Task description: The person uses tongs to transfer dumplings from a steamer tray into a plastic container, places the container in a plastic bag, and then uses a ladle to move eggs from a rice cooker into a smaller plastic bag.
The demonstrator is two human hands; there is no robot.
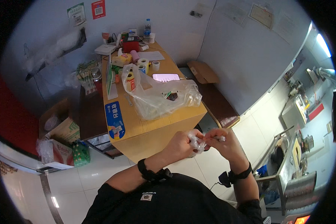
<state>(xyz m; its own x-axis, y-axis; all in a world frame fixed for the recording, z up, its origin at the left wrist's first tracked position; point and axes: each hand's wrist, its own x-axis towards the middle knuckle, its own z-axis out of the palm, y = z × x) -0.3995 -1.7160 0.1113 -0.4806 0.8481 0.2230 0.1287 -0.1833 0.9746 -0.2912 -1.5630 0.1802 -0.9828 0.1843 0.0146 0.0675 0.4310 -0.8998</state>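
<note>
In front of my chest, off the near edge of the counter, my left hand [184,142] grips a crumpled clear plastic bag [197,144]. The fingertips of my right hand [219,141] pinch the same plastic from the other side. My fingers and the folds hide whether anything is inside. Beyond my hands, a larger translucent plastic bag [156,103] lies loosely over the wooden counter [154,123], with a small dark packet [172,95] showing at it. A lit phone [165,77] rests just behind this bag.
Tape rolls [143,63], a red box-shaped device [130,46] and a water bottle [147,28] crowd the counter's far part. A blue sign [115,120] lies at its left edge. Cartons [62,152] stand on the floor at left. To the right are a brown bench [219,105] and a metal worktable [287,173].
</note>
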